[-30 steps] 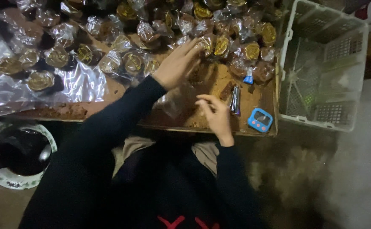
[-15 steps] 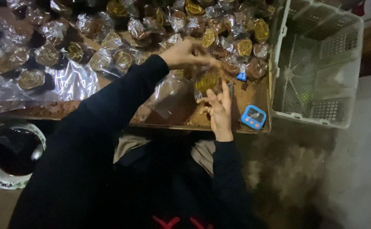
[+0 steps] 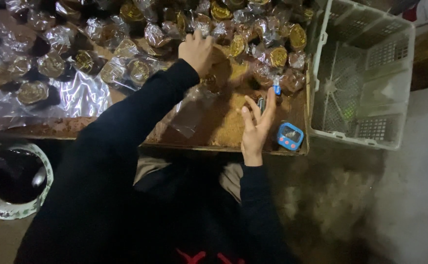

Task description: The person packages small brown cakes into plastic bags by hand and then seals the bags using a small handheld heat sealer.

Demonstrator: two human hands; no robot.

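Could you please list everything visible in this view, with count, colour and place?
wrapped round cakes: many, golden-brown in clear wrappers, across the table's far side
table: one, brown, centre
clear plastic bag: one, near table edge under the left arm
small timer: one, blue, table's right corner
crate: one, white plastic, right of table
bowl: one, patterned rim, lower left
left hand: reaching into the cakes
right hand: open, fingers spread, beside the timer
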